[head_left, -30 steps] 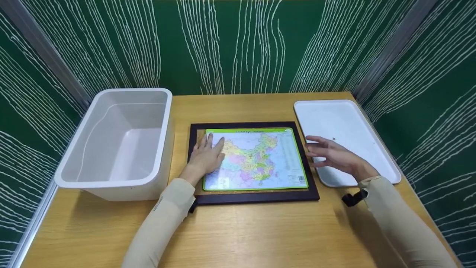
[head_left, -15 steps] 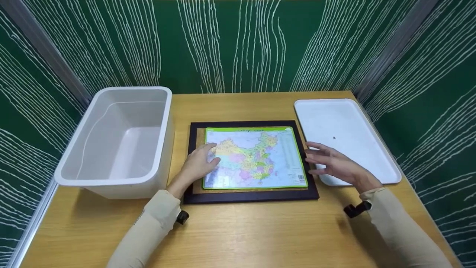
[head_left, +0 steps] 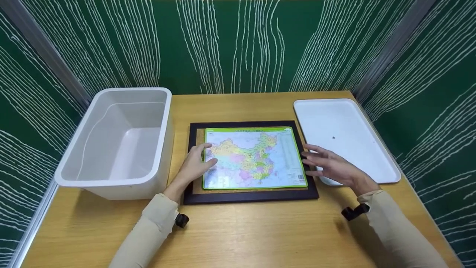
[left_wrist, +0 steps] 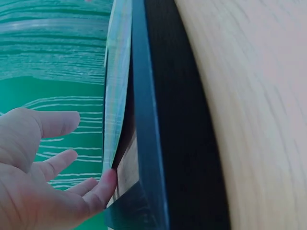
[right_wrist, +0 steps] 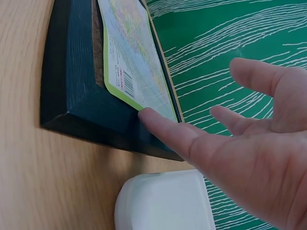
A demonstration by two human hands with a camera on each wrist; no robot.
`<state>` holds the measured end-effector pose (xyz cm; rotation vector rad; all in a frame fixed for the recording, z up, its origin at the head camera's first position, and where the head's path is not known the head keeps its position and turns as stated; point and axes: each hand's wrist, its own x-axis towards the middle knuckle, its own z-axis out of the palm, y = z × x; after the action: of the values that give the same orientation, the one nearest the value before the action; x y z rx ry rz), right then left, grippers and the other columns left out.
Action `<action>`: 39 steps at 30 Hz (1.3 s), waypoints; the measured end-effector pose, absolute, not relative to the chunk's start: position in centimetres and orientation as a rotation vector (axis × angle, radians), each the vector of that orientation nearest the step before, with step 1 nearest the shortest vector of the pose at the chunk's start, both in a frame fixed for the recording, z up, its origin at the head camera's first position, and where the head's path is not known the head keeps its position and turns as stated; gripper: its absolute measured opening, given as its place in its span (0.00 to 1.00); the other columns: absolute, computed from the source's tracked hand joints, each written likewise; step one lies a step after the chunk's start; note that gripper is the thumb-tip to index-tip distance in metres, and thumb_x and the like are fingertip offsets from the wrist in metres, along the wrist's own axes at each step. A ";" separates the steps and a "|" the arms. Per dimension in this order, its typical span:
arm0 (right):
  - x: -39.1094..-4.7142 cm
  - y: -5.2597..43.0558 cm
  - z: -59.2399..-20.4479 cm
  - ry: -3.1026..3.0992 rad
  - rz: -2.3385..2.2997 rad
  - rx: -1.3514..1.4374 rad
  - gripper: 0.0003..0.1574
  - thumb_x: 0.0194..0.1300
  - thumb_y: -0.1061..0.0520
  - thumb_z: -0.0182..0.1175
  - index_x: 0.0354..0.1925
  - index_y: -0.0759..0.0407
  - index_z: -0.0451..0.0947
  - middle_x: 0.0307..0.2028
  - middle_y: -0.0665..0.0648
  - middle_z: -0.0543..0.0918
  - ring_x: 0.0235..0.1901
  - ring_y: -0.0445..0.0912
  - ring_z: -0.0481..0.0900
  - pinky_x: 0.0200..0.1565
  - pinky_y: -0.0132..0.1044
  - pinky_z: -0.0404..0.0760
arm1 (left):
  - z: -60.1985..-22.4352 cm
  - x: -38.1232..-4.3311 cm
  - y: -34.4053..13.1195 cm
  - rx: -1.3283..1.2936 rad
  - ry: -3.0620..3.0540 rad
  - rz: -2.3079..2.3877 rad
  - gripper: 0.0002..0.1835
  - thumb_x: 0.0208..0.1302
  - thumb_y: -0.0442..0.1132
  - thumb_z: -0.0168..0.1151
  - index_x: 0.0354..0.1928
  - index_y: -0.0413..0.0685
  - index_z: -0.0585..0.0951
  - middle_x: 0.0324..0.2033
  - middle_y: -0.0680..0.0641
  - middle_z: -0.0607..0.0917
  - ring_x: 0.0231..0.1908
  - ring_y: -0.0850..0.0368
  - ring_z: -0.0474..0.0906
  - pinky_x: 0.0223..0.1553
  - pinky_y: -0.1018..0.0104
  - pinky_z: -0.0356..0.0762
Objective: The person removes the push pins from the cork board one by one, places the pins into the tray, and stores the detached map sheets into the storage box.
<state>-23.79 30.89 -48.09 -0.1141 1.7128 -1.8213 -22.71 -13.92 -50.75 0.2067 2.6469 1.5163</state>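
A map board [head_left: 253, 160] with a bright green border lies inside a dark frame [head_left: 256, 197], over a brown backing that shows at the left and bottom. My left hand [head_left: 192, 163] is at the board's left edge with its fingers spread. In the left wrist view, the little finger of the left hand [left_wrist: 48, 187] touches the board's edge, and a gap shows under it. Fingers spread, my right hand [head_left: 331, 163] hovers by the frame's right side. In the right wrist view, a fingertip [right_wrist: 147, 115] of it appears at the board's barcode corner; contact is unclear.
A deep white tub [head_left: 163, 149] stands to the left on the wooden table [head_left: 245, 234]. A shallow white tray [head_left: 334, 123] with a small dark speck lies at the right. Green walls with white wavy lines surround the table on three sides.
My left hand has lifted off the map's face and moved left and toward me to its edge. My right hand has shifted slightly toward me. The map and frame look unmoved.
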 end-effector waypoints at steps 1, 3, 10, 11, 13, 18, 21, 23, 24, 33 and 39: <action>-23.8 30.9 -48.1 1.708 -1.826 -0.114 0.48 0.79 0.56 0.53 0.81 0.61 0.35 0.79 0.68 0.42 0.77 0.62 0.46 0.69 0.59 0.63 | -50.7 -22.7 -14.0 0.196 2.636 1.518 0.31 0.69 0.40 0.66 0.71 0.40 0.69 0.67 0.36 0.68 0.68 0.42 0.64 0.67 0.43 0.65; -23.9 31.0 -48.3 1.699 -1.832 -0.118 0.48 0.79 0.56 0.53 0.81 0.61 0.35 0.79 0.68 0.41 0.77 0.62 0.45 0.69 0.59 0.63 | -50.8 -22.8 -14.2 0.175 2.614 1.522 0.32 0.70 0.40 0.65 0.72 0.41 0.69 0.66 0.36 0.68 0.66 0.42 0.65 0.65 0.44 0.66; -24.1 31.1 -48.7 1.660 -1.856 -0.152 0.47 0.80 0.58 0.51 0.81 0.62 0.34 0.80 0.66 0.37 0.78 0.62 0.43 0.69 0.60 0.62 | -50.8 -22.7 -14.5 0.153 2.581 1.535 0.31 0.69 0.41 0.66 0.71 0.43 0.69 0.66 0.34 0.68 0.64 0.41 0.65 0.64 0.43 0.67; -24.1 31.1 -48.8 1.659 -1.855 -0.149 0.47 0.80 0.58 0.51 0.81 0.62 0.34 0.80 0.66 0.37 0.78 0.61 0.43 0.69 0.60 0.62 | -50.8 -22.6 -14.5 0.156 2.577 1.540 0.31 0.69 0.41 0.66 0.71 0.43 0.70 0.66 0.35 0.68 0.65 0.41 0.66 0.64 0.43 0.67; -24.1 31.0 -48.8 1.660 -1.853 -0.140 0.45 0.80 0.59 0.49 0.81 0.62 0.34 0.80 0.66 0.38 0.78 0.61 0.44 0.69 0.60 0.63 | -50.8 -22.7 -14.5 0.160 2.571 1.551 0.30 0.69 0.41 0.66 0.70 0.43 0.71 0.66 0.36 0.69 0.65 0.42 0.66 0.64 0.45 0.67; -24.1 30.8 -48.8 1.669 -1.847 -0.120 0.42 0.81 0.61 0.46 0.81 0.63 0.36 0.79 0.66 0.39 0.77 0.61 0.44 0.69 0.59 0.63 | -51.0 -22.6 -14.5 0.163 2.559 1.577 0.28 0.69 0.41 0.66 0.68 0.42 0.73 0.65 0.38 0.71 0.65 0.43 0.67 0.65 0.47 0.67; -24.0 30.9 -48.9 1.657 -1.857 -0.115 0.43 0.81 0.60 0.47 0.80 0.63 0.36 0.79 0.66 0.40 0.77 0.61 0.44 0.69 0.59 0.63 | -51.1 -22.5 -14.5 0.159 2.546 1.585 0.28 0.70 0.42 0.66 0.68 0.42 0.74 0.66 0.39 0.70 0.66 0.44 0.66 0.66 0.46 0.65; -24.0 31.0 -48.9 1.641 -1.867 -0.110 0.43 0.80 0.60 0.48 0.81 0.63 0.36 0.79 0.66 0.41 0.77 0.61 0.44 0.69 0.60 0.63 | -51.0 -22.4 -14.4 0.166 2.539 1.586 0.27 0.70 0.42 0.66 0.68 0.43 0.74 0.67 0.40 0.70 0.67 0.44 0.65 0.67 0.45 0.64; -24.0 31.0 -48.9 1.636 -1.871 -0.106 0.44 0.80 0.59 0.49 0.81 0.63 0.36 0.79 0.66 0.42 0.77 0.61 0.44 0.69 0.60 0.63 | -51.0 -22.4 -14.3 0.172 2.535 1.586 0.27 0.70 0.42 0.65 0.68 0.43 0.74 0.67 0.41 0.70 0.68 0.44 0.64 0.68 0.45 0.63; -24.1 31.1 -49.0 1.599 -1.909 -0.017 0.42 0.81 0.58 0.49 0.81 0.60 0.40 0.79 0.64 0.46 0.76 0.60 0.48 0.69 0.59 0.63 | -50.6 -22.3 -14.1 0.183 2.500 1.558 0.27 0.71 0.44 0.65 0.68 0.44 0.74 0.69 0.40 0.67 0.71 0.43 0.59 0.70 0.41 0.59; -23.9 30.9 -48.9 1.564 -1.928 0.028 0.42 0.81 0.58 0.48 0.82 0.56 0.40 0.78 0.64 0.46 0.73 0.57 0.56 0.68 0.60 0.64 | -50.5 -22.4 -14.2 0.210 2.471 1.573 0.26 0.73 0.44 0.62 0.68 0.44 0.74 0.71 0.41 0.65 0.73 0.43 0.56 0.71 0.41 0.56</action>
<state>-23.94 30.95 -48.85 0.0283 1.5636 -1.9277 -22.38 -14.19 -50.47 0.2104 2.4714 1.5730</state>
